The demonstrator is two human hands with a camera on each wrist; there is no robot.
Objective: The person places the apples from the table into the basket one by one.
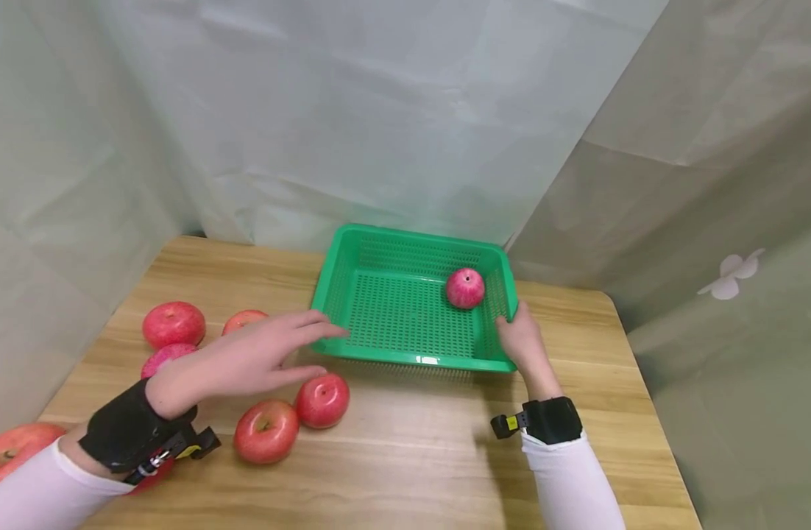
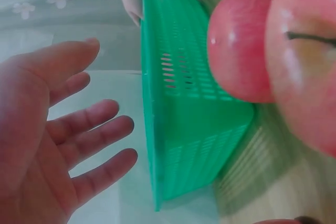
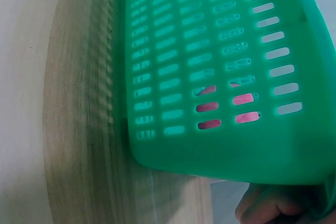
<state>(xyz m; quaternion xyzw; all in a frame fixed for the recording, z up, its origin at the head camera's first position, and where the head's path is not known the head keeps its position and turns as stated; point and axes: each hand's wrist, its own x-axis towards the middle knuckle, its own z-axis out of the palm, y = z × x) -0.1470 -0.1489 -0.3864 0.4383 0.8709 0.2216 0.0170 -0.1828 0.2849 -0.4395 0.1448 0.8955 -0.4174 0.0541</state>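
Note:
A green plastic basket (image 1: 405,316) with slotted sides stands on the table, one pinkish-red apple (image 1: 465,288) lying inside near its right end. My right hand (image 1: 521,340) grips the rim at the basket's right end, thumb on the inner side. In the right wrist view, only part of that hand (image 3: 270,203) shows below the basket. Over the apples by the basket's left end hovers my left hand (image 1: 256,353), fingers extended and holding nothing. The left wrist view shows its spread fingers apart from the basket wall. Just below it are a red apple (image 1: 323,400) and a larger apple (image 1: 266,432).
More apples lie to the left: a red one (image 1: 174,324), a pink one (image 1: 167,358) partly behind the left hand, another (image 1: 244,320) beyond it, and one (image 1: 18,450) at the left edge. Pale curtains (image 1: 379,110) hang around the wooden table (image 1: 405,456).

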